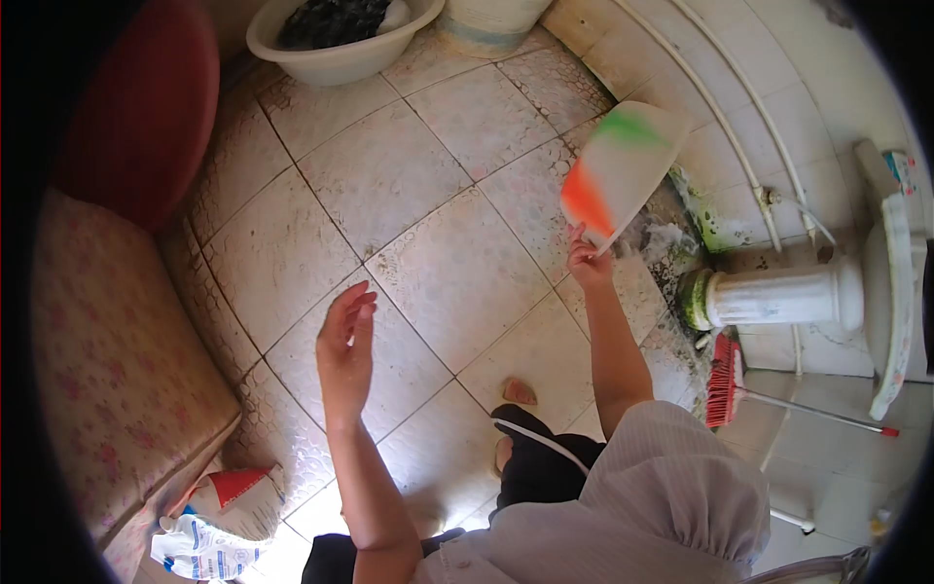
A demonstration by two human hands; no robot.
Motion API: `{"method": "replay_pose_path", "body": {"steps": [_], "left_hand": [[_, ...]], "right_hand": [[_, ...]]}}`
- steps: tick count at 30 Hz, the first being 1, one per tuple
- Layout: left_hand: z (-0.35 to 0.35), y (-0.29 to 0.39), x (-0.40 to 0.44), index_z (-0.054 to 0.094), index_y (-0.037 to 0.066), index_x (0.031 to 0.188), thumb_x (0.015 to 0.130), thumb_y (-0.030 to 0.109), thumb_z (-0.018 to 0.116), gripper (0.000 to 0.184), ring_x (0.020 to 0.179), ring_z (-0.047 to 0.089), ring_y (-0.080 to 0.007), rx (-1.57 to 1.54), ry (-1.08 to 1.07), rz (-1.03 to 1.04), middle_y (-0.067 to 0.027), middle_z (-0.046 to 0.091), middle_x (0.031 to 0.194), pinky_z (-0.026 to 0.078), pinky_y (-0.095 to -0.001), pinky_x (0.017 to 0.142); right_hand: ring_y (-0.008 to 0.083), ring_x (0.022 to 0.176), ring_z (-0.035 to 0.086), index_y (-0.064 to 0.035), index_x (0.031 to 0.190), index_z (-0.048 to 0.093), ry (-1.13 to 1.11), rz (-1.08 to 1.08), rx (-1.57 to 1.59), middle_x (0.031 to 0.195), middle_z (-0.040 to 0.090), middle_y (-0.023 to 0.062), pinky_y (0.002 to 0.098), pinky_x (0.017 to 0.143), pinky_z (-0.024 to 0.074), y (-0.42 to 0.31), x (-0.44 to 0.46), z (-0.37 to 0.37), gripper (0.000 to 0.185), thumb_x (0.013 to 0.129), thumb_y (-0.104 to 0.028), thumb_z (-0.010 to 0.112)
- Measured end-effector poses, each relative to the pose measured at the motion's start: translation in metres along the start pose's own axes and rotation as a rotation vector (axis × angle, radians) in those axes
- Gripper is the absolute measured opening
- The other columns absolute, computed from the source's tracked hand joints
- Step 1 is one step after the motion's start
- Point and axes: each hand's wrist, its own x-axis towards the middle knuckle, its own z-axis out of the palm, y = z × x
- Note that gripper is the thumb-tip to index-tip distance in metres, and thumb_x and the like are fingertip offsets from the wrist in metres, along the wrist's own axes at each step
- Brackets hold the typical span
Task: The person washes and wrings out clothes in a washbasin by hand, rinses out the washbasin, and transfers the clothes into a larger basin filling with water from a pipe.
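My right hand (589, 258) grips the lower edge of a pale basin or tray (632, 161) with green and orange patches, held up at the right near the wall. Motion slightly blurs this object. My left hand (348, 316) hangs over the tiled floor (418, 224) near the middle, its fingers loosely curved and apart, with nothing in them.
A white tub (341, 66) with dark contents and a bucket (486, 24) stand at the top. A red tub (146, 107) and a flowered cover (126, 360) are left. At right are a sink pedestal (778, 296), pipes and a red broom (723, 380); bottles (204, 547) lie lower left.
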Motion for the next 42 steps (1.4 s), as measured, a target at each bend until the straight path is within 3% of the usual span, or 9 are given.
{"method": "replay_pose_path", "body": {"steps": [6,14,17,19,22,25,33,37,42], "left_hand": [[-0.002,0.067,-0.006,0.055,0.002,0.109,0.089,0.011,0.049,0.022,0.092,0.059,-0.0166,-0.117,0.005,-0.159,-0.0098,0.062,0.097,0.045,-0.0293,0.082],[-0.047,0.181,-0.037,0.057,0.001,0.105,0.085,0.005,0.050,0.022,0.088,0.061,-0.0227,0.301,-0.054,-0.266,-0.0141,0.062,0.097,0.047,-0.0319,0.078],[-0.067,0.233,-0.054,0.057,0.002,0.105,0.084,0.006,0.051,0.022,0.083,0.060,-0.0247,0.419,-0.049,-0.296,-0.0138,0.061,0.097,0.047,-0.0330,0.075],[-0.074,0.272,-0.060,0.057,0.002,0.104,0.084,0.007,0.051,0.022,0.082,0.060,-0.0246,0.484,-0.017,-0.317,-0.0136,0.061,0.097,0.047,-0.0332,0.074],[-0.067,0.335,-0.050,0.057,0.003,0.104,0.083,0.007,0.051,0.022,0.082,0.060,-0.0234,0.477,0.005,-0.360,-0.0138,0.060,0.098,0.047,-0.0329,0.073],[-0.051,0.400,-0.011,0.056,0.003,0.104,0.083,0.008,0.050,0.022,0.085,0.060,-0.0230,0.397,-0.020,-0.324,-0.0136,0.058,0.098,0.048,-0.0325,0.072],[-0.082,0.476,0.132,0.056,0.005,0.104,0.083,0.013,0.055,0.022,0.084,0.060,-0.0233,0.446,-0.172,-0.092,-0.0126,0.057,0.102,0.047,-0.0330,0.075],[-0.131,0.510,0.224,0.056,0.004,0.102,0.082,0.012,0.055,0.021,0.084,0.060,-0.0251,0.396,-0.226,-0.168,-0.0134,0.057,0.102,0.046,-0.0330,0.077],[-0.178,0.550,0.357,0.056,0.003,0.103,0.086,0.014,0.052,0.021,0.085,0.059,-0.0253,0.435,-0.230,0.057,-0.0122,0.061,0.093,0.046,-0.0340,0.075]], "right_hand": [[0.0072,0.044,0.040,0.0008,0.131,0.033,-0.061,-0.056,0.027,0.089,0.062,0.0153,0.0179,0.040,0.0401,0.040,-0.018,0.095,0.055,0.083,-0.017,0.054],[0.0094,0.051,0.048,0.0000,0.122,0.045,-0.079,-0.037,-0.024,0.091,0.061,0.0182,0.0185,0.040,0.0403,0.058,-0.080,0.236,0.043,0.083,-0.016,0.054],[0.0132,0.061,0.058,0.0005,0.120,0.046,0.161,-0.145,-0.179,0.090,0.061,0.0163,0.0199,0.041,0.0446,0.056,-0.103,0.282,0.038,0.084,-0.011,0.050],[0.0173,0.073,0.062,0.0004,0.108,0.052,0.512,-0.398,-0.584,0.090,0.061,0.0138,0.0222,0.045,0.0505,0.070,-0.124,0.311,0.028,0.082,-0.010,0.051],[0.0166,0.068,0.061,-0.0048,0.095,0.055,0.646,-0.280,-0.641,0.084,0.061,0.0080,0.0243,0.048,0.0534,0.075,-0.144,0.332,0.016,0.079,-0.009,0.056],[0.0151,0.062,0.058,-0.0113,0.082,0.053,0.916,-0.281,-0.825,0.074,0.056,0.0027,0.0229,0.048,0.0511,0.107,-0.137,0.361,0.013,0.075,-0.016,0.063],[0.0138,0.059,0.056,-0.0084,0.079,0.051,0.754,-0.279,-1.041,0.070,0.054,0.0027,0.0261,0.049,0.0505,0.276,-0.010,0.478,0.012,0.073,-0.011,0.060],[0.0161,0.069,0.056,-0.0070,0.090,0.052,0.673,-0.330,-1.103,0.080,0.054,0.0050,0.0281,0.058,0.0510,0.367,0.080,0.533,0.020,0.071,-0.010,0.060],[0.0176,0.070,0.056,-0.0074,0.101,0.049,0.675,-0.331,-1.156,0.086,0.055,0.0062,0.0297,0.058,0.0508,0.450,0.189,0.605,0.032,0.071,-0.010,0.059]]}}
